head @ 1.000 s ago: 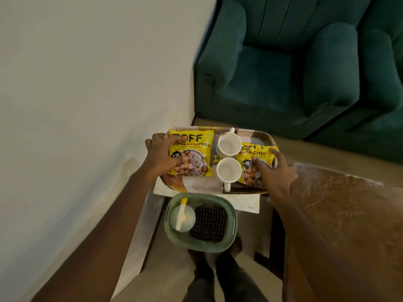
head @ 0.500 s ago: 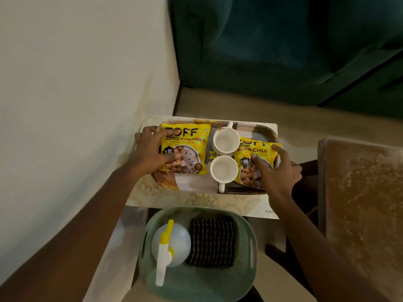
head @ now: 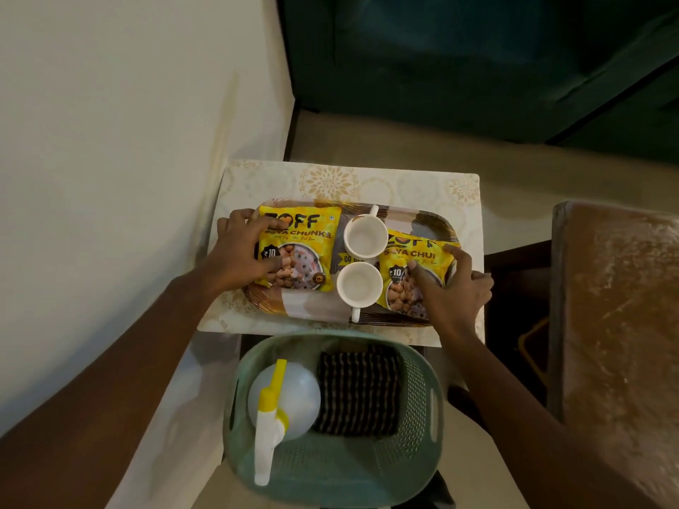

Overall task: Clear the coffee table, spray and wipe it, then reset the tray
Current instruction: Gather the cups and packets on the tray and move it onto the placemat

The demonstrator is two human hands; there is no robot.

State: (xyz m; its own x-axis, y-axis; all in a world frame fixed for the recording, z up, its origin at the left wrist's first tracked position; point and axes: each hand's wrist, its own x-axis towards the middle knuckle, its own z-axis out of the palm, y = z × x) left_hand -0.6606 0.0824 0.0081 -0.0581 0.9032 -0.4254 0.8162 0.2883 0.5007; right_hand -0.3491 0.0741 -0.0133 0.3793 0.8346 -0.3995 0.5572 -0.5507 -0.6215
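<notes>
I have put the tray (head: 312, 306) on the small table (head: 330, 181), and my left hand (head: 244, 251) and right hand (head: 455, 288) still grip its ends, so the coffee table (head: 617, 306) looks ready to spray.

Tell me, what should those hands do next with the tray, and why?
Probably let go of the tray: it appears to rest on the small patterned table, with the left hand and right hand gripping its ends. The brown table beside it looks streaked, and the spray bottle waits in the basket.
</notes>
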